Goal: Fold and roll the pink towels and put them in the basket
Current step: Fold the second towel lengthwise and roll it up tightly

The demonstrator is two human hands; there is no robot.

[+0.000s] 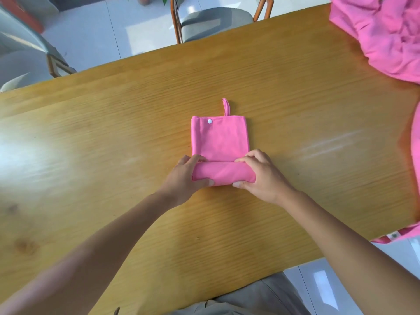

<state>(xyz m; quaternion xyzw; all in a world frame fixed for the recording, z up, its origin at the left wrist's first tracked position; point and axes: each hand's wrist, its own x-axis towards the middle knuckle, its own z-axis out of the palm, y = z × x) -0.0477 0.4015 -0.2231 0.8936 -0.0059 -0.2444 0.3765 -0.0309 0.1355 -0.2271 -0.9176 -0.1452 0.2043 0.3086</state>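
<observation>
1. At the far left, beyond the wooden table (91, 137), stands a pale chair (27, 64) with a wooden frame, only partly in view on a white tiled floor.
2. Behind the table's far edge, near the middle, a grey-cushioned chair (213, 21) with an orange-brown wooden frame is pushed close to the tabletop; green leaves show at the top edge above it.
3. The left hand (185, 178) grips the left end of the rolled part of a folded pink towel (219, 142), fingers curled over the top of the roll and thumb pressed along its near side.
4. The towel lies at the middle of the table, its near end rolled into a short cylinder, its far part flat. A white snap button (209, 121) sits near its far edge and a narrow hanging loop (225, 106) points away from the person.
5. The right hand (261, 176) holds the right end of the roll the same way, fingers bent over the top and thumb beneath at the near side.
6. At the far right corner a crumpled heap of pink towels (386, 35) lies well apart from the folded one, nothing between them.
7. More pink cloth (414, 173) runs along the right edge of the table; what it is cannot be told. No basket shows.
</observation>
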